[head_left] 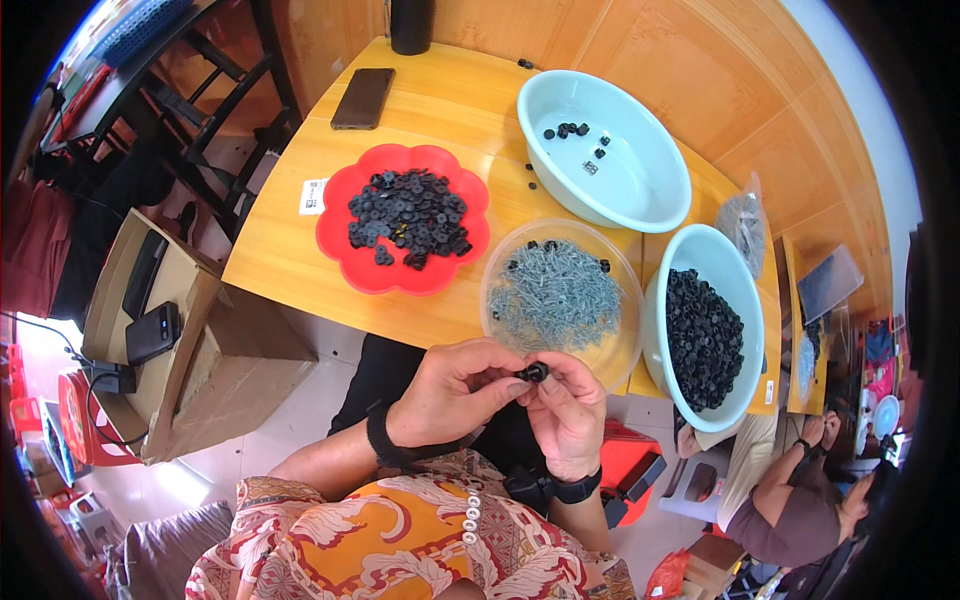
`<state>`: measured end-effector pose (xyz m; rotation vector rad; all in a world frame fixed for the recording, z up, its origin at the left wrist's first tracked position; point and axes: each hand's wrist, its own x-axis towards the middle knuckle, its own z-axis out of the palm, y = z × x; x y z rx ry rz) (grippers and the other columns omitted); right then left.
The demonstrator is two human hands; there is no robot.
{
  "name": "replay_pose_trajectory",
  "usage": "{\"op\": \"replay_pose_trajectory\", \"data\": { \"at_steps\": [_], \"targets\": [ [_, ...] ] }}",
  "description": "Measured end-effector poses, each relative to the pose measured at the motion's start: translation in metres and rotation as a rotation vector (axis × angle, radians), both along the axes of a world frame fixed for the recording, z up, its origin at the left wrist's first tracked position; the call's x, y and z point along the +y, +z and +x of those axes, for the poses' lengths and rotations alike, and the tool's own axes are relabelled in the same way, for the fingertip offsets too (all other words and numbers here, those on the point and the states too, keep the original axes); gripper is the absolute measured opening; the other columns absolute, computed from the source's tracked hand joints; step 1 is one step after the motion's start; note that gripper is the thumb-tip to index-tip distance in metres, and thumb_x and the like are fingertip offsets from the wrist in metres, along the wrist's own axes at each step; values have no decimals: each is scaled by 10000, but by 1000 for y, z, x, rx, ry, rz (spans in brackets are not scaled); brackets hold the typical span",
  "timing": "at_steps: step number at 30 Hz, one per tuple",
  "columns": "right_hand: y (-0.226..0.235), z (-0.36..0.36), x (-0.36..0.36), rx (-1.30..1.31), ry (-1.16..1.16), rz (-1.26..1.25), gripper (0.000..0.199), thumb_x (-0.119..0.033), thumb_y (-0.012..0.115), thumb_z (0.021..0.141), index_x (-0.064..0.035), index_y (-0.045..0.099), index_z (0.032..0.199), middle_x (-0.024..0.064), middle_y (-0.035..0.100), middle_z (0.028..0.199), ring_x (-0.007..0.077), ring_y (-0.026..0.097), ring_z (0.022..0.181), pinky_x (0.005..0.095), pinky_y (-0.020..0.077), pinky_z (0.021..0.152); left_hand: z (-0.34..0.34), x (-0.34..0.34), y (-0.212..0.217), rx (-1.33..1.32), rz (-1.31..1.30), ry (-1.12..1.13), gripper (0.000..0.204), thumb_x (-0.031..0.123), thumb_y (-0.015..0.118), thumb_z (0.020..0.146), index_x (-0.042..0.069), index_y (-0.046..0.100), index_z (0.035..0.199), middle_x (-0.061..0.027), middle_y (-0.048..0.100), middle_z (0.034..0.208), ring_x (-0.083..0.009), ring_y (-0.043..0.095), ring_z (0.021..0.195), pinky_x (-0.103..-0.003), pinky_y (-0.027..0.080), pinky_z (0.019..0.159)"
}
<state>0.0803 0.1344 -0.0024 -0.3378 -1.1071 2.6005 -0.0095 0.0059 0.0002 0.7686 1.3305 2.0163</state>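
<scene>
1. Leftmost, a cardboard box (190, 350) with a dark device on it stands on the floor beside the wooden table (290, 240), well clear of the work.
2. Near the table's edge, a red scalloped plate (345, 265) heaped with black washers (410, 215) lies within easy reach.
3. Below the edge, the left hand (450, 390) and right hand (565, 410) meet, fingertips of both pinching one small black part (533, 373), seemingly to steady it.
4. Just ahead, a clear bowl (615, 350) holds silvery screws (555, 295); nothing blocks it.
5. Rightward, a pale blue basin (745, 290) brims with black pieces; another (640, 195), farther back, is nearly bare.
</scene>
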Motion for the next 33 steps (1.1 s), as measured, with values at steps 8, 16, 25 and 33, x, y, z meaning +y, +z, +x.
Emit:
{"op": "replay_pose_trajectory", "data": {
  "at_steps": [8, 16, 25, 33],
  "targets": [
    [-2, -1, 0, 1, -2, 42, 255, -17, 567, 816, 53, 541, 1060, 120, 604, 915, 167, 572, 769, 263, 466, 688, -2, -1, 2, 40, -57, -8, 154, -31, 570, 813, -37, 559, 967, -89, 598, 876, -136, 598, 794, -244, 483, 687],
    [-4, 3, -1, -26, -42, 223, 245, 38, 559, 808, 50, 564, 1052, 127, 573, 994, 161, 570, 803, 259, 473, 705, -4, -2, 5, 10, -151, -7, 139, -29, 601, 789, -42, 586, 926, -89, 603, 853, -141, 606, 775, -240, 484, 672],
    [-3, 2, -5, -12, -84, 349, 233, 39, 560, 809, 44, 585, 1040, 127, 554, 1029, 166, 569, 821, 254, 479, 701, -2, 3, -6, 109, -70, 113, 108, -34, 619, 761, -26, 604, 868, -54, 616, 750, -71, 566, 608, -205, 432, 493],
    [-6, 2, -2, -68, -27, 207, 232, 38, 550, 816, 43, 582, 1046, 118, 570, 962, 161, 565, 762, 253, 475, 662, -3, -1, 0, -76, -147, 9, 78, -39, 609, 778, -44, 565, 842, -83, 625, 778, -131, 618, 713, -231, 500, 639]
  ]
}}
